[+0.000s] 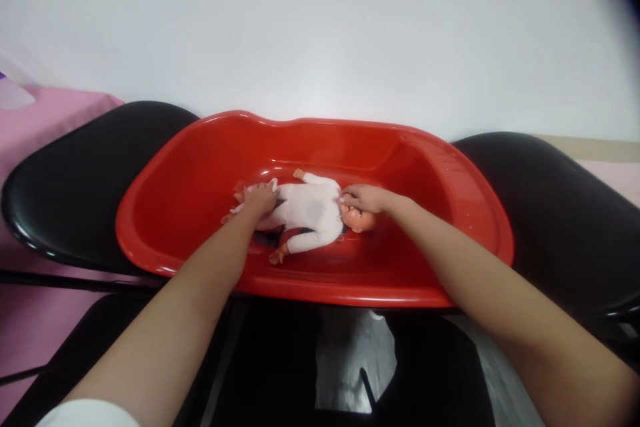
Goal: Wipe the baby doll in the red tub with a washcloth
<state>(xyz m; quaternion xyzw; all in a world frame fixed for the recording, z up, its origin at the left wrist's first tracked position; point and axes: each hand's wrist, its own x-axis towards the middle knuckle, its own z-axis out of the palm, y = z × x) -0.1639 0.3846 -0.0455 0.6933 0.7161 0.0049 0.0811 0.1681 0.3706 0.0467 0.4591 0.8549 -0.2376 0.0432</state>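
Observation:
A baby doll (311, 208) in a white long-sleeved suit lies on its back in a red baby bathtub (195, 167), its head to the right and its feet to the left. Over the doll's legs, my left hand (261, 198) is closed, and white cloth shows beside the fingers. My right hand (369, 198) curves round the doll's head (356, 219) at the chin and cheek, covering part of it. A greyish patch marks the suit's front. Both doll arms are spread outward. What lies under the doll's body is mostly hidden.
The tub rests across black chairs, with one black seat (75, 193) at left and another (555, 227) at right. Behind stands a white wall (320, 33). A pink cloth (65, 107) covers a surface at far left. Dark chair parts and grey floor show below.

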